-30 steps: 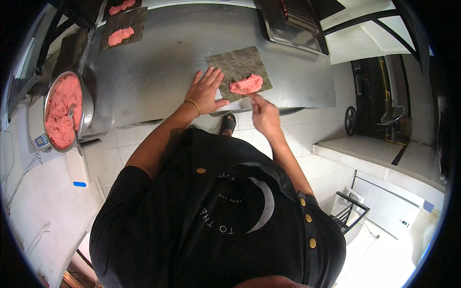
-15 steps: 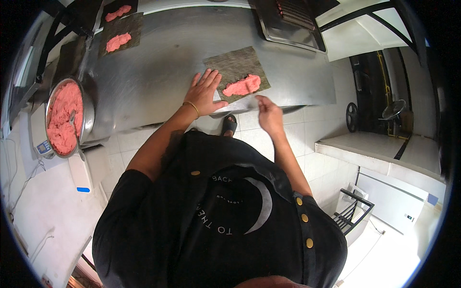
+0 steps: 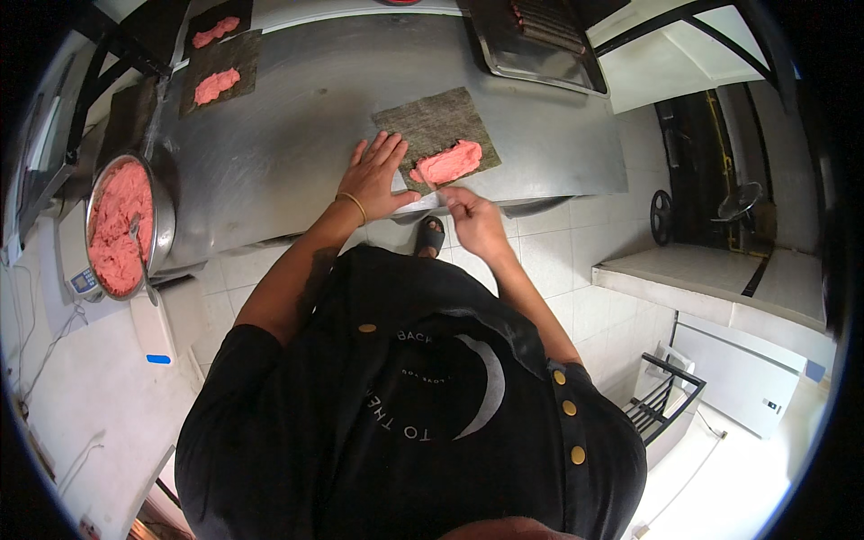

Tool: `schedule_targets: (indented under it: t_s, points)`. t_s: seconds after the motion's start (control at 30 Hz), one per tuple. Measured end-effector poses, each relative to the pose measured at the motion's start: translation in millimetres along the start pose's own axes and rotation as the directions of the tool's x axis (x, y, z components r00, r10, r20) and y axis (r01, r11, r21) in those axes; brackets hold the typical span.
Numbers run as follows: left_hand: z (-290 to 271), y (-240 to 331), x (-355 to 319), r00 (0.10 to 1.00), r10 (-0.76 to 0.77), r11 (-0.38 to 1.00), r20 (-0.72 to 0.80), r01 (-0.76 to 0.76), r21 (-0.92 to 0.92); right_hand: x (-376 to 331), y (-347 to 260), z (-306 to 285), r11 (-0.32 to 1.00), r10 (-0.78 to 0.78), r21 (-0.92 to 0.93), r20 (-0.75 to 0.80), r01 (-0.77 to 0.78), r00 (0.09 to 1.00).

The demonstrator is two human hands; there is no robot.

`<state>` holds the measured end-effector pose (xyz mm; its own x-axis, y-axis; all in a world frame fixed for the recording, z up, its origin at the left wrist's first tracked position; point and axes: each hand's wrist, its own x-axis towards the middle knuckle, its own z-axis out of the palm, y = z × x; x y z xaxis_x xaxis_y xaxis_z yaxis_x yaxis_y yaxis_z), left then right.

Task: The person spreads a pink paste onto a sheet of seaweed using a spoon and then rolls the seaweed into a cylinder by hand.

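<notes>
A dark seaweed sheet [image 3: 430,120] lies on the steel table [image 3: 297,108] near its front edge, with a pink paste portion [image 3: 448,163] on its near half. My left hand [image 3: 375,175] rests flat, fingers spread, on the sheet's left corner and the table. My right hand [image 3: 474,219] is at the sheet's near edge just below the paste, its fingertips pinching the edge of the sheet.
A metal bowl of pink paste [image 3: 120,225] with a spoon stands on a scale at the left. Two more dark sheets with pink portions [image 3: 216,85] lie at the back left. A metal tray [image 3: 540,40] sits at the back right.
My right hand has moved up from below the table edge to the sheet's near edge. My left hand stays flat on the sheet's corner.
</notes>
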<state>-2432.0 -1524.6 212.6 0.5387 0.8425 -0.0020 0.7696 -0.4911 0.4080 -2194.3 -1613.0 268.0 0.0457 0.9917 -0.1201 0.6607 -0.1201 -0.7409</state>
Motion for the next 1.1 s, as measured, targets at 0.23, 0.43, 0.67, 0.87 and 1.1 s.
schedule_targets:
  t_s: [0.23, 0.43, 0.67, 0.87, 1.1]
  points:
    - [-2, 4, -1, 0.999, -0.029, 0.999, 0.038, 0.028, 0.027, 48, 34, -123, 0.933, -0.115, -0.338, 0.033, 0.119, 0.993]
    - [-5, 5, 2, 0.997, -0.05, 0.998, 0.063, 0.047, 0.04, 84, 41, -123, 0.84, -0.176, -0.476, 0.212, 0.259, 0.961]
    - [-27, 18, 16, 0.958, -0.233, 0.968, 0.167, 0.211, 0.139, 114, 41, -126, 0.854, -0.34, -0.228, 0.435, 0.467, 0.834]
    - [-63, 36, 48, 0.834, -0.455, 0.862, 0.311, 0.326, 0.388, 176, 51, -153, 0.583, -0.481, -0.292, 0.628, 0.758, 0.612]
    - [-73, 40, 80, 0.784, -0.486, 0.809, 0.386, 0.236, 0.539, 197, 9, -129, 0.323, -0.551, -0.097, 0.79, 0.941, 0.27]
